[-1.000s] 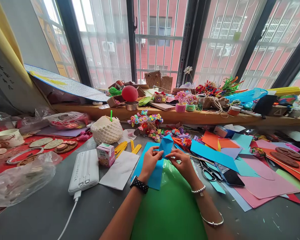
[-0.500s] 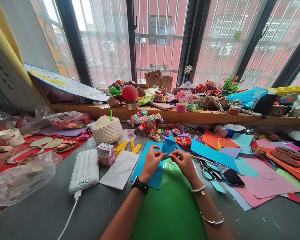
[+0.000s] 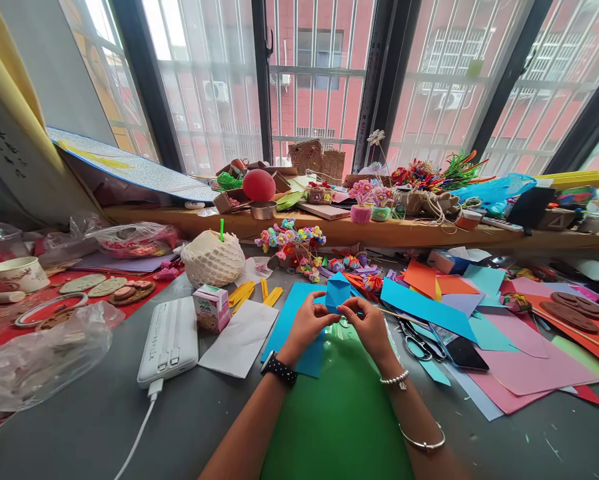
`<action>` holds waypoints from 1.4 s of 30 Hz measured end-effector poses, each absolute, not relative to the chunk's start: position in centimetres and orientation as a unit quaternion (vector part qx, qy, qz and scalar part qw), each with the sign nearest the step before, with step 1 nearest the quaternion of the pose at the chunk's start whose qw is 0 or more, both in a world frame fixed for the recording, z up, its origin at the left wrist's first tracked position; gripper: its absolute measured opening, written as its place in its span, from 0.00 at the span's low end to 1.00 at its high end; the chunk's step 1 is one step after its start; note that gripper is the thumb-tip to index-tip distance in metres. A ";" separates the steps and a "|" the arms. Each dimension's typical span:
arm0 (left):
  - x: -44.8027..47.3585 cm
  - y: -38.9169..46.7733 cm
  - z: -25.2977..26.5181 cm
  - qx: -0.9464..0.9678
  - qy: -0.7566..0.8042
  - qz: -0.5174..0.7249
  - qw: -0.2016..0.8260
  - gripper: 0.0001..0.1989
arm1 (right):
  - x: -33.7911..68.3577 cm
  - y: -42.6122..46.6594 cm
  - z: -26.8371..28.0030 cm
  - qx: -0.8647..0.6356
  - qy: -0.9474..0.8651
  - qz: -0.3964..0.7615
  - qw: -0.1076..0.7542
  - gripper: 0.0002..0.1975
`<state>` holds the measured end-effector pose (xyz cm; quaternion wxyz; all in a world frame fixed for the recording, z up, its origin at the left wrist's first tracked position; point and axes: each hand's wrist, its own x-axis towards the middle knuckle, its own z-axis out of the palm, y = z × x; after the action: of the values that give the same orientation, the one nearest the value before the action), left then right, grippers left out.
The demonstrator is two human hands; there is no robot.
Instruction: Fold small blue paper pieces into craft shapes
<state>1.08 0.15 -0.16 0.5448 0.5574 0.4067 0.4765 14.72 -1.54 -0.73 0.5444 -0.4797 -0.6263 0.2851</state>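
Between my two hands is a small piece of folded blue paper point(image 3: 338, 292), held upright above the top of a green balloon point(image 3: 339, 413). My left hand point(image 3: 310, 325) pinches its lower left edge with thumb and fingers. On the lower right edge, the fingers of my right hand point(image 3: 368, 327) are closed. A larger sheet of blue paper point(image 3: 284, 327) lies on the grey table, partly under my left hand. Scissors point(image 3: 416, 343) rest to the right of my right hand, beside a dark phone point(image 3: 464, 352).
Left of my hands are a white power bank point(image 3: 170, 340) with a cable, a small drink carton point(image 3: 212, 309), a white paper point(image 3: 239, 337) and a netted coconut point(image 3: 213, 259). Coloured paper sheets point(image 3: 519, 360) spread at right. Crafts and a red ball point(image 3: 259, 185) line the sill.
The folded blue paper has turned in my fingers and shows a broader, more upright face. Both hands have shifted their grip slightly; the things around them stay put.
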 end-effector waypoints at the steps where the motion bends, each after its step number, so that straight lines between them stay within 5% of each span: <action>1: 1.1 0.1 -0.1 0.547 0.408 0.479 0.552 0.30 | 14.6 -1.6 -0.7 -0.471 -0.616 0.305 0.553 0.12; 7: 1.1 -0.1 0.3 0.477 0.420 0.509 0.580 0.32 | 14.4 -1.3 -1.0 -0.442 -0.526 0.395 0.610 0.19; 11: 1.1 -0.1 0.4 0.469 0.419 0.504 0.592 0.32 | 14.6 -1.1 -1.3 -0.474 -0.546 0.404 0.561 0.15; 28: 1.0 0.2 -0.1 0.432 0.451 0.502 0.598 0.30 | 14.3 -1.4 -0.8 -0.533 -0.670 0.200 0.477 0.13; 42: 1.0 0.2 0.2 0.357 0.476 0.532 0.603 0.38 | 14.0 -1.3 -1.3 -0.493 -0.633 0.354 0.480 0.13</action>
<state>0.96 0.18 0.24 0.6026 0.3570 0.4757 0.5321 14.02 -1.32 -1.31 0.4803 -0.4930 -0.6333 0.3538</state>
